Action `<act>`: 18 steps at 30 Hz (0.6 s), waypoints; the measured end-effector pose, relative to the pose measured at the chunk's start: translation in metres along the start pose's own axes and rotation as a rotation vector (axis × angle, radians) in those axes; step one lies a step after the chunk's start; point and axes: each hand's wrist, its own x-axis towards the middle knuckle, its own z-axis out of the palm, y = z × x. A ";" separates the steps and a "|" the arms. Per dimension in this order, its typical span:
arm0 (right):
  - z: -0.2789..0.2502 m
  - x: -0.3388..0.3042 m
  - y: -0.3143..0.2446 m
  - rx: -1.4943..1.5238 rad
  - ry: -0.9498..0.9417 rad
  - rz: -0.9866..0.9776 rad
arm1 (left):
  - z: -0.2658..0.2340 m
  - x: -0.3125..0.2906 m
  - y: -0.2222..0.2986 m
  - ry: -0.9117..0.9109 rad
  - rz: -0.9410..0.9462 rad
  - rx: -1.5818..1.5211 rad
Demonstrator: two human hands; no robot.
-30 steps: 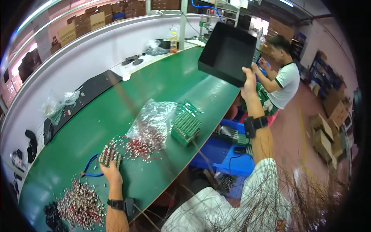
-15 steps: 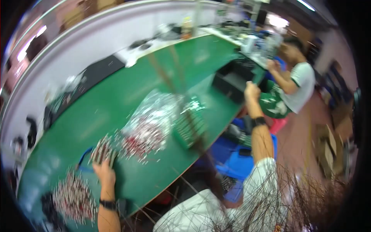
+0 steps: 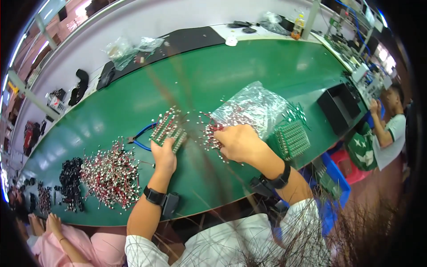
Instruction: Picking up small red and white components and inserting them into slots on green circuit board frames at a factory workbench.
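Observation:
My left hand (image 3: 163,158) grips the near edge of a small green circuit-board panel (image 3: 179,139). Red wires with white ends stand along it. Blue-handled pliers (image 3: 143,135) lie just left of the panel, partly behind it. My right hand (image 3: 240,141) reaches into a loose heap of red wire leads with white connectors (image 3: 208,133), its fingers curled together; what they pinch is hidden. A clear plastic bag (image 3: 262,104) with more leads lies behind that hand. To its right stands a stack of green panels (image 3: 292,141), with loose green strips behind it.
Left on the green table (image 3: 213,187) are a large pile of red-and-white leads (image 3: 113,173) and a black pile (image 3: 71,178). A black box (image 3: 339,109) stands at right, above a blue bin (image 3: 340,175). Other people sit at lower left and far right.
My right hand has come from stretched out at the right, near the black box, to the heap of leads. My left hand still holds the panel. The view has turned and sharpened.

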 end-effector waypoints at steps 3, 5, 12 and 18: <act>0.029 0.007 0.010 0.071 0.110 0.071 | 0.005 -0.002 0.000 0.017 -0.013 -0.023; 0.034 0.017 0.013 0.112 0.081 0.066 | 0.003 -0.002 -0.002 0.056 0.004 0.044; 0.031 0.058 0.021 0.302 0.260 -0.158 | -0.002 -0.004 0.001 -0.039 -0.067 -0.079; 0.045 0.047 0.005 0.444 0.648 -0.278 | -0.002 -0.005 0.001 -0.052 -0.082 -0.117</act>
